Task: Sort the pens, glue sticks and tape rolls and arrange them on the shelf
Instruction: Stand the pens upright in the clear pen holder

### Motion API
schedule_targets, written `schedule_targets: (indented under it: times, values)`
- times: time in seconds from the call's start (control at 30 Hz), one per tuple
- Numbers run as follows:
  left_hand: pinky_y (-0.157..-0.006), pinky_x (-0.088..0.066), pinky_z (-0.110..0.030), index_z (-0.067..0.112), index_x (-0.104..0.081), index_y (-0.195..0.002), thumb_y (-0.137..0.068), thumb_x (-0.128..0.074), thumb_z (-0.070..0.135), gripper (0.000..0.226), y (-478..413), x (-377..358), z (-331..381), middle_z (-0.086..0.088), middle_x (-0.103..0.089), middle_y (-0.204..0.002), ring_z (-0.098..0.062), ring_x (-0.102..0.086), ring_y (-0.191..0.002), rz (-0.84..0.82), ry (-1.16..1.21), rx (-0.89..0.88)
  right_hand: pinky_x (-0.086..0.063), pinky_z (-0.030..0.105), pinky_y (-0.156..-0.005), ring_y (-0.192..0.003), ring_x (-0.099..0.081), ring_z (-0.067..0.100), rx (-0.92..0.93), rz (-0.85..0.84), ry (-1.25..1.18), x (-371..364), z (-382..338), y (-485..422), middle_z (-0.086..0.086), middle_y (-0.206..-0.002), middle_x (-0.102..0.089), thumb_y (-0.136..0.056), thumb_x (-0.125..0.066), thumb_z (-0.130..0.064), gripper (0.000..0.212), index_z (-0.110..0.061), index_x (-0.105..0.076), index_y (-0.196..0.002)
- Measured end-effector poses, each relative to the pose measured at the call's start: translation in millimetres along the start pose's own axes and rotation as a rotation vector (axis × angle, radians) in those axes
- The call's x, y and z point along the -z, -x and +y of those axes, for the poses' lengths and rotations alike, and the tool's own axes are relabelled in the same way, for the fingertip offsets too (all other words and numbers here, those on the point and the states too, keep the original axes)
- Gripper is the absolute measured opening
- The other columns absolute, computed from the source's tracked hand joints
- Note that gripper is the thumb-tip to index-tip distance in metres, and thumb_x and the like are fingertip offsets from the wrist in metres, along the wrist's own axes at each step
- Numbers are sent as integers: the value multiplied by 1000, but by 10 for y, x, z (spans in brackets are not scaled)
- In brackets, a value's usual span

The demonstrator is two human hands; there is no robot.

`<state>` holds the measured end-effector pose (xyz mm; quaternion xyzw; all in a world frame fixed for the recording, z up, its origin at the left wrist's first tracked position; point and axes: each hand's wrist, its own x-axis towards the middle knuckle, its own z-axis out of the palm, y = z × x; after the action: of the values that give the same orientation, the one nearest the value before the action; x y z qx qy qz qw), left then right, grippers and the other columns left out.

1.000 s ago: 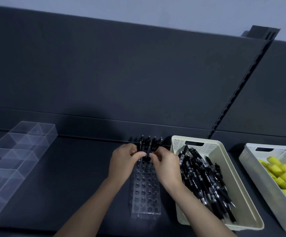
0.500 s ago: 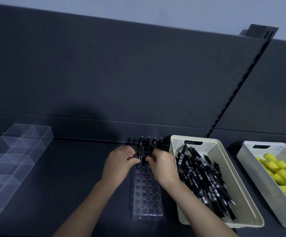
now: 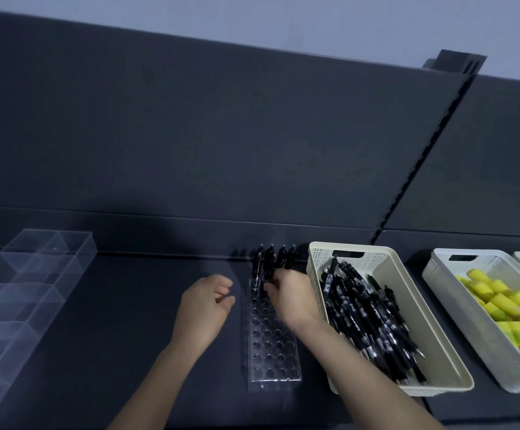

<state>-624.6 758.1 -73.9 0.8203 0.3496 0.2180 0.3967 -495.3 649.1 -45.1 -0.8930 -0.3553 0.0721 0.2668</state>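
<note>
Bare shelf [image 3: 147, 305] left of pen rack [image 3: 272, 346]; cream basket [image 3: 370, 262] seemingly crowds its right.

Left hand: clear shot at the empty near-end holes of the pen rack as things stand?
Probably yes. The left hand hangs empty just beside the clear pen rack, with nothing between them. The right hand pinches at the standing pens in the far rows, leaving the near holes uncovered.

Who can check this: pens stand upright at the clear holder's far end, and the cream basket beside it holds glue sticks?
One slip: in the head view the cream basket holds loose black pens; the glue sticks lie in the white basket further right. The upright pens do stand at the clear holder's far end.
</note>
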Motion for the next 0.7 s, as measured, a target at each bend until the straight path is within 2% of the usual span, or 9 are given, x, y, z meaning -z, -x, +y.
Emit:
schedule_targets:
  times: [0.17, 0.3, 0.43, 0.57, 0.7]
  values:
    - [-68, -38, -4, 28, -64, -95, -84, -69, 13, 19, 0, 72, 116, 12, -63, -94, 4, -58, -85, -23, 58, -19, -49, 30, -59, -67, -64, 26, -11, -9, -3, 16, 3, 12, 11, -77, -68, -90, -58, -17, 16, -3, -65, -85]
    - [-69, -38, -4, 27, -64, -98, -85, -69, 17, 17, 29, 75, 155, 11, -63, -96, 4, -57, -86, -71, 35, -25, -52, 30, -71, -82, -66, 29, 2, -58, -14, 118, 36, -34, 14, -88, -71, -87, -58, -10, 14, -3, -70, -90]
    - [-70, -40, -5, 31, -64, -93, -85, -70, 26, 12, 86, 25, 264, 16, -63, -93, 6, -58, -85, -121, 34, -100, -45, 19, -72, -83, -66, 18, -19, 74, -45, 332, 211, 60, 4, -91, -73, -86, -59, -5, 17, -11, -72, -93]
    - [-67, -42, -1, 40, -61, -80, -82, -72, 26, 18, 132, -160, 553, 17, -66, -86, 11, -59, -81, -161, 102, -187, -43, 22, -71, -83, -65, 20, -104, 150, -10, 622, 552, 154, 4, -87, -72, -82, -56, -2, 19, -11, -71, -87]
    - [-69, -44, -3, 41, -60, -79, -83, -71, 26, 19, 188, -487, 890, 17, -65, -84, 10, -59, -81, -239, 131, -260, -50, 28, -74, -85, -66, 25, -222, 169, 31, 911, 987, 239, 8, -90, -73, -83, -50, -1, 25, -11, -72, -90]
